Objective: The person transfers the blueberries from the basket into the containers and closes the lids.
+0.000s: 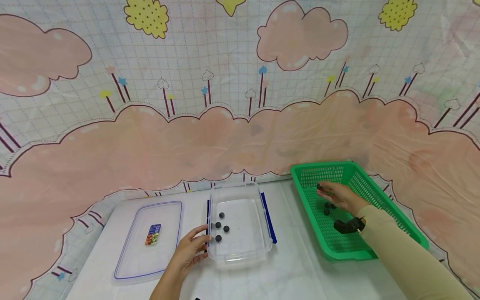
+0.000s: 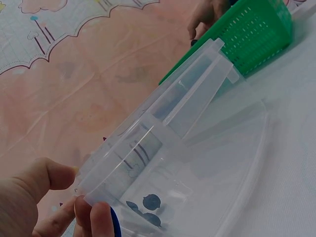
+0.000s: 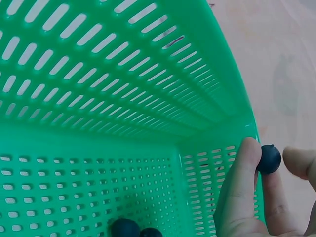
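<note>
My left hand (image 1: 189, 252) grips the left side of a clear plastic box (image 1: 243, 254), thumb at the rim and fingertips by the blue side latch (image 2: 115, 222). Several small black balls (image 1: 222, 215) lie in the box toward its left side. Over the far left part of a green basket (image 1: 322, 250), my right hand (image 1: 343, 198) holds another black ball (image 3: 269, 159) between the fingertips and thumb. Below that hand, a few more black balls (image 3: 125, 228) rest on the perforated basket floor.
A clear lid (image 1: 131, 266) with a blue edge and a printed label (image 1: 153, 234) lies left of the box on the white table (image 1: 288, 275). Behind the table hangs a patterned cloth (image 1: 225, 141). A blue latch (image 1: 268, 218) sticks out on the box's right side.
</note>
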Demonstrator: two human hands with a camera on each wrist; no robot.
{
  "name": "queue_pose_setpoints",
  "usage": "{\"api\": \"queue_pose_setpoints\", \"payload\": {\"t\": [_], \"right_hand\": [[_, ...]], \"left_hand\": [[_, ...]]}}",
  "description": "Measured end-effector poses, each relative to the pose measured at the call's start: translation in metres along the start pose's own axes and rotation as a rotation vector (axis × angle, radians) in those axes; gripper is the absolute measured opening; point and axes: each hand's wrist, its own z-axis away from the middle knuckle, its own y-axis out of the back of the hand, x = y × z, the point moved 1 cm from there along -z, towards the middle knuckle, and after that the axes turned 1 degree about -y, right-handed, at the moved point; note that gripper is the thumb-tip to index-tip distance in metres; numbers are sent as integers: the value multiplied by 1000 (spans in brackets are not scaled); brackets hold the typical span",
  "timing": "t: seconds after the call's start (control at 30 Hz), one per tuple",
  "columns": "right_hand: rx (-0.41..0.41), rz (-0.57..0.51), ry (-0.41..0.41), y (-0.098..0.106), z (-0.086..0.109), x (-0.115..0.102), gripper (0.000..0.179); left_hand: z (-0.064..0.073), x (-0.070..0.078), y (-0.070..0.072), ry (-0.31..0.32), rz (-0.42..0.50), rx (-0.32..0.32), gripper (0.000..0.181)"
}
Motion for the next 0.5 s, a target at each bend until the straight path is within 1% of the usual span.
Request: {"api": "queue_pose_setpoints", "payload": {"t": [0.1, 0.13, 0.17, 0.2, 0.23, 0.33, 0.37, 0.4, 0.5], "right_hand": [[-59, 37, 19, 6, 0, 3, 77], [-100, 26, 34, 9, -1, 3, 75], [-124, 39, 46, 11, -1, 4, 74], [-139, 50, 56, 13, -1, 5, 74], [-154, 60, 63, 14, -2, 5, 70], [-127, 55, 55, 12, -2, 5, 62], [-92, 76, 43, 10, -1, 5, 65], [-73, 79, 34, 9, -1, 5, 63], [-52, 83, 17, 4, 1, 3, 57]], "left_hand": [[0, 0, 0, -7, 3, 0, 52], [1, 0, 0, -9, 4, -1, 52], [1, 0, 0, -11, 5, 0, 52], [1, 0, 0, -10, 4, 1, 52], [1, -1, 0, -9, 4, 2, 52], [2, -1, -1, -5, 2, 6, 52], [2, -1, -1, -3, 0, 7, 52], [2, -1, -1, -1, -1, 8, 52], [2, -2, -1, 4, -6, 7, 53]]}}
